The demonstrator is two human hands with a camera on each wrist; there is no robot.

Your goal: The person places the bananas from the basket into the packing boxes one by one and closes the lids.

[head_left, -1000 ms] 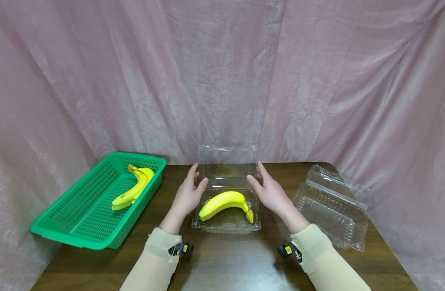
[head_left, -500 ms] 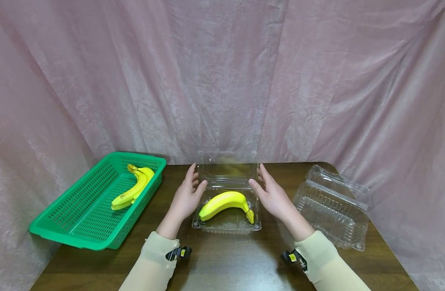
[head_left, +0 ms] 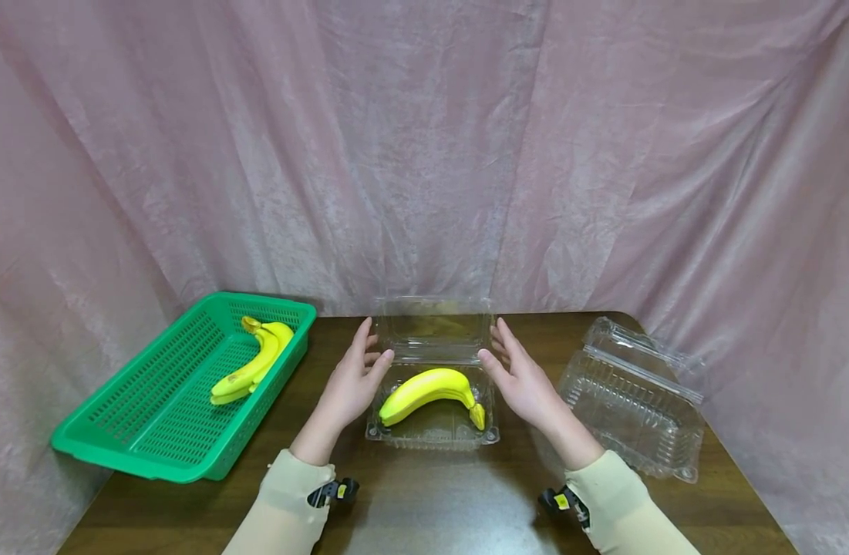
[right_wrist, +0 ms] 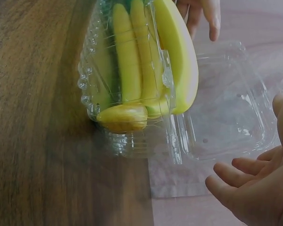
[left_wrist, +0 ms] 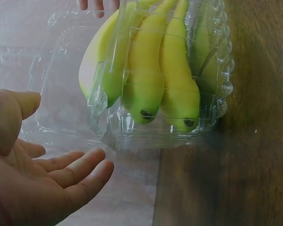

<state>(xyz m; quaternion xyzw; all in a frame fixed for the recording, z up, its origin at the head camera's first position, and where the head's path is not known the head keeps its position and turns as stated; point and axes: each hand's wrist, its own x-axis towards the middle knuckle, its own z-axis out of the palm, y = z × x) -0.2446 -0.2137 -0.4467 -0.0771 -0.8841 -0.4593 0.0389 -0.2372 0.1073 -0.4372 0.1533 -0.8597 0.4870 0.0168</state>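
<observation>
A bunch of yellow bananas [head_left: 431, 391] lies in the base of a clear plastic clamshell box [head_left: 434, 443], stem end to the right. The box's lid [head_left: 436, 330] stands raised and leaning back behind the fruit. On the lid's left side is my left hand [head_left: 351, 384], thumb apart and fingers extended. My right hand [head_left: 530, 385] mirrors it on the right side. Both wrist views show a gap between each hand and the plastic; neither hand holds anything. In the left wrist view, several banana tips [left_wrist: 177, 94] show through the box wall.
A green basket [head_left: 219, 455] at the left holds another bunch of bananas [head_left: 257, 366]. Further clear clamshell boxes [head_left: 632, 408], apparently nested with lids up, lie at the right. A pink curtain [head_left: 424, 154] hangs behind the wooden table [head_left: 438, 509].
The lid has tilted further back, its top edge sinking lower. My hands have drawn slightly apart and away from it. The bananas in the box stay in place.
</observation>
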